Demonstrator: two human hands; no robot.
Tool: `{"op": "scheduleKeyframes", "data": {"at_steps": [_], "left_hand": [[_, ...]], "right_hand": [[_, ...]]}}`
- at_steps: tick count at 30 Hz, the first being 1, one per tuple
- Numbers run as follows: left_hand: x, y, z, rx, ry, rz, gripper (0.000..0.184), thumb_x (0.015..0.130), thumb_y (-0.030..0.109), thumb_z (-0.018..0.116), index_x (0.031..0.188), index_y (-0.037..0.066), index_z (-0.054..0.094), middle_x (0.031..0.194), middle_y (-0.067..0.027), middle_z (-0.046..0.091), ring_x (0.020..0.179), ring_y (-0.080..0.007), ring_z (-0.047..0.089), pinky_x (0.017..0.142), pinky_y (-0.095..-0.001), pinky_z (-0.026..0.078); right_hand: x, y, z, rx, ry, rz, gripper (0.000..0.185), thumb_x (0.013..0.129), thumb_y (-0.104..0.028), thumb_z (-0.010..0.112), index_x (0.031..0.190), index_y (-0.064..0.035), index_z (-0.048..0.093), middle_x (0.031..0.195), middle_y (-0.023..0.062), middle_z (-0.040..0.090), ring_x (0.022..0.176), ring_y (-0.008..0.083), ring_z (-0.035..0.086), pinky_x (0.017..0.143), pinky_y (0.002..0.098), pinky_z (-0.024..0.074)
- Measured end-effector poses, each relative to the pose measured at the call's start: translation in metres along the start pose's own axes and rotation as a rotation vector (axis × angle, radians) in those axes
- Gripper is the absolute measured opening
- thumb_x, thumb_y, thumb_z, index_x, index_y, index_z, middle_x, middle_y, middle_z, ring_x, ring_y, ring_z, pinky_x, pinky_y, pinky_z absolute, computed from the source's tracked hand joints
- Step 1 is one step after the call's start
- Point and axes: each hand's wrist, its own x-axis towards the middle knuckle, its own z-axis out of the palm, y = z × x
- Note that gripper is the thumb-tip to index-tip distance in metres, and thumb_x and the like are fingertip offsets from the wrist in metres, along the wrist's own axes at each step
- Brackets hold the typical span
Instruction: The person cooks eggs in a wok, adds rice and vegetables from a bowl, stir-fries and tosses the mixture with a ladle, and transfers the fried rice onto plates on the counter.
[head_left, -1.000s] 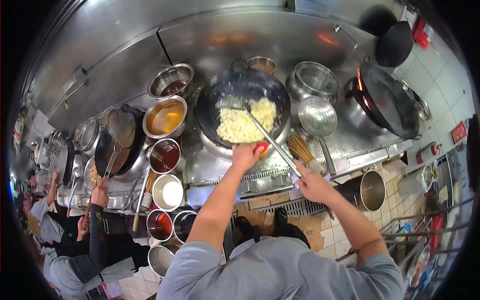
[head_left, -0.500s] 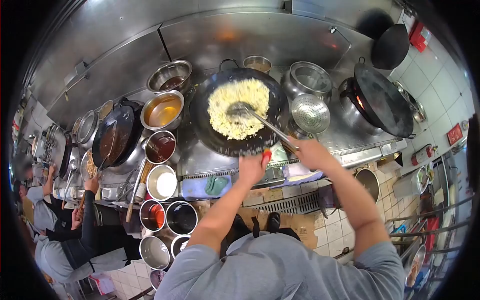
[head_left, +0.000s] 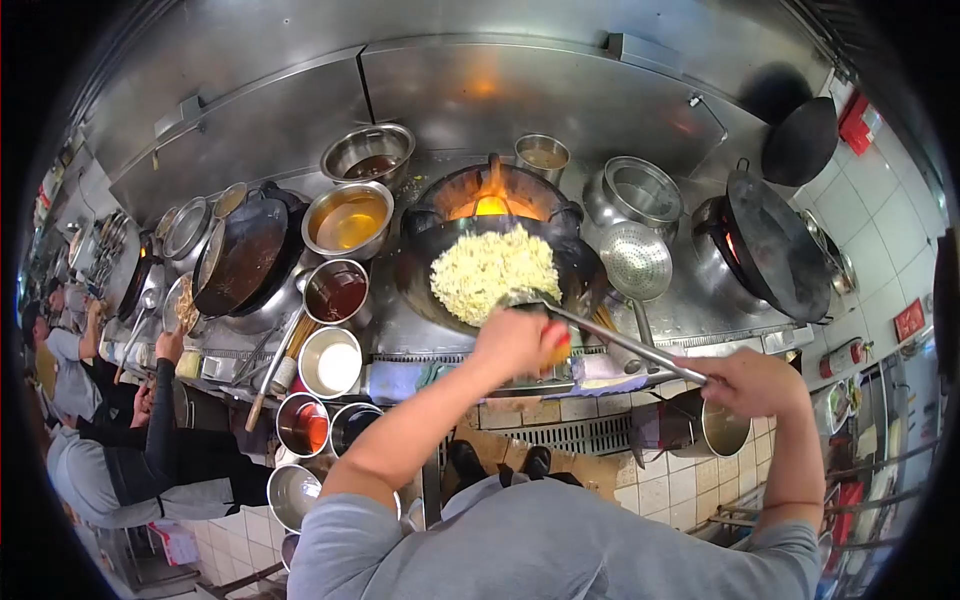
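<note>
Pale yellow fried rice lies in a black wok, which is tilted toward me off its burner. Flames show in the burner behind it. My left hand is closed at the wok's near rim, around something red that shows beside the fingers; the grip itself is blurred. My right hand is wrapped round the handle of a long metal ladle. The ladle's bowl sits at the near right edge of the rice, partly hidden by the wok's near side and my left hand.
Left of the wok stand bowls of amber liquid and dark red sauce. A perforated strainer, a lidded pot and another wok are on the right. Two people work at the far left, one near a dark wok.
The wok has come toward me, uncovering the burner flames. The rice has gathered near its front. My right hand has moved right and down with the ladle, whose bowl has left the middle of the rice.
</note>
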Motion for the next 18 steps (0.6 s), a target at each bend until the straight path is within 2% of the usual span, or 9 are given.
{"op": "scheduleKeyframes", "data": {"at_steps": [1, 2, 6, 9, 13, 15, 16, 17, 18], "left_hand": [[0.017, -0.006, -0.004, 0.060, 0.105, 0.069, 0.047, 0.095, 0.049, 0.046, 0.075, 0.014, 0.069, 0.063, -0.0101, 0.065, 0.059, -0.0297, 0.064, 0.078, -0.0423, 0.046], [0.030, -0.012, -0.003, 0.009, 0.126, 0.061, 0.042, 0.094, 0.047, 0.050, 0.074, 0.015, 0.068, 0.062, -0.0089, 0.065, 0.057, -0.0283, 0.063, 0.072, -0.0428, 0.044], [0.018, -0.060, 0.135, 0.025, 0.362, 0.036, 0.039, 0.092, 0.047, 0.052, 0.079, 0.014, 0.068, 0.059, -0.0084, 0.061, 0.053, -0.0289, 0.059, 0.066, -0.0443, 0.040], [-0.010, -0.057, 0.139, 0.064, 0.227, 0.126, 0.040, 0.094, 0.045, 0.049, 0.079, 0.015, 0.070, 0.065, -0.0088, 0.065, 0.064, -0.0255, 0.065, 0.072, -0.0444, 0.040], [0.024, -0.064, 0.088, 0.064, 0.144, 0.118, 0.041, 0.094, 0.047, 0.049, 0.076, 0.016, 0.069, 0.067, -0.0053, 0.067, 0.060, -0.0248, 0.062, 0.078, -0.0420, 0.037], [0.049, -0.086, 0.093, 0.023, 0.220, 0.077, 0.040, 0.093, 0.046, 0.050, 0.076, 0.015, 0.067, 0.070, -0.0039, 0.067, 0.065, -0.0244, 0.063, 0.079, -0.0427, 0.036], [0.058, -0.095, 0.096, 0.039, 0.289, 0.044, 0.039, 0.092, 0.046, 0.050, 0.076, 0.015, 0.066, 0.071, -0.0033, 0.067, 0.068, -0.0240, 0.063, 0.080, -0.0429, 0.036], [0.063, -0.098, 0.092, 0.078, 0.120, -0.027, 0.031, 0.089, 0.042, 0.056, 0.093, 0.013, 0.066, 0.097, -0.0069, 0.066, 0.093, -0.0243, 0.061, 0.084, -0.0453, 0.035], [0.059, -0.093, 0.096, 0.075, 0.116, -0.033, 0.031, 0.089, 0.042, 0.056, 0.093, 0.013, 0.066, 0.097, -0.0069, 0.066, 0.093, -0.0243, 0.061, 0.084, -0.0453, 0.035]], "right_hand": [[0.005, -0.011, -0.010, -0.013, -0.071, 0.140, 0.054, 0.087, -0.019, 0.059, 0.139, -0.0258, 0.047, 0.100, 0.0175, 0.068, 0.090, 0.0387, 0.064, 0.078, 0.0471, 0.0499], [0.029, -0.002, 0.004, -0.034, 0.053, 0.017, 0.055, 0.087, -0.016, 0.059, 0.139, -0.0250, 0.047, 0.096, 0.0187, 0.067, 0.086, 0.0396, 0.064, 0.076, 0.0468, 0.0496], [0.146, -0.003, 0.060, -0.045, 0.266, -0.058, 0.054, 0.087, -0.012, 0.056, 0.139, -0.0231, 0.048, 0.092, 0.0235, 0.065, 0.083, 0.0419, 0.063, 0.074, 0.0480, 0.0492], [0.146, -0.024, 0.062, 0.116, 0.469, 0.022, 0.052, 0.088, -0.008, 0.053, 0.138, -0.0214, 0.049, 0.090, 0.0259, 0.065, 0.083, 0.0447, 0.062, 0.074, 0.0517, 0.0481], [0.080, -0.033, 0.020, 0.209, 0.470, 0.039, 0.053, 0.086, -0.006, 0.058, 0.137, -0.0206, 0.051, 0.070, 0.0195, 0.060, 0.064, 0.0322, 0.062, 0.063, 0.0427, 0.0488], [0.039, -0.036, -0.003, 0.482, 0.426, 0.074, 0.054, 0.089, 0.002, 0.054, 0.138, -0.0215, 0.050, 0.064, 0.0028, 0.050, 0.055, 0.0079, 0.050, 0.052, 0.0289, 0.0434], [0.020, -0.037, -0.010, 0.616, 0.456, 0.084, 0.054, 0.090, 0.003, 0.052, 0.139, -0.0184, 0.047, 0.068, -0.0012, 0.051, 0.052, 0.0053, 0.049, 0.046, 0.0230, 0.0403], [0.006, -0.030, -0.012, 0.740, 0.486, 0.041, 0.054, 0.092, -0.001, 0.053, 0.142, -0.0156, 0.039, 0.072, 0.0022, 0.053, 0.046, 0.0061, 0.048, 0.040, 0.0196, 0.0386], [-0.003, -0.034, -0.012, 0.740, 0.478, 0.041, 0.054, 0.092, -0.001, 0.053, 0.142, -0.0156, 0.039, 0.072, 0.0022, 0.053, 0.046, 0.0061, 0.048, 0.040, 0.0196, 0.0386]]}}
